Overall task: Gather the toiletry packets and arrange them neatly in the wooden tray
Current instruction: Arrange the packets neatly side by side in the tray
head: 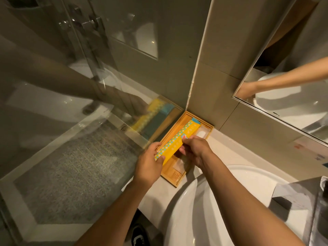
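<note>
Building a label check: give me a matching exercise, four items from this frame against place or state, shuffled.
Items:
1. yellow packet
2. wooden tray
3. white sink
4. white packet

Places/states:
A. lying in the tray's far right part
B. held at its near end by the left hand and at its middle by the right hand
C. on the counter in the wall corner
D. below the right forearm

Pairs: 1-B, 2-C, 3-D, 4-A

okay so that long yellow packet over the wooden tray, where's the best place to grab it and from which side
Probably by its two long edges near the near end, coming from the sink side. The yellow packet is long, flat and narrow, lying lengthwise over the wooden tray, whose far end sits in the wall corner. The left hand already pinches that near end; the right hand steadies its middle.
</note>
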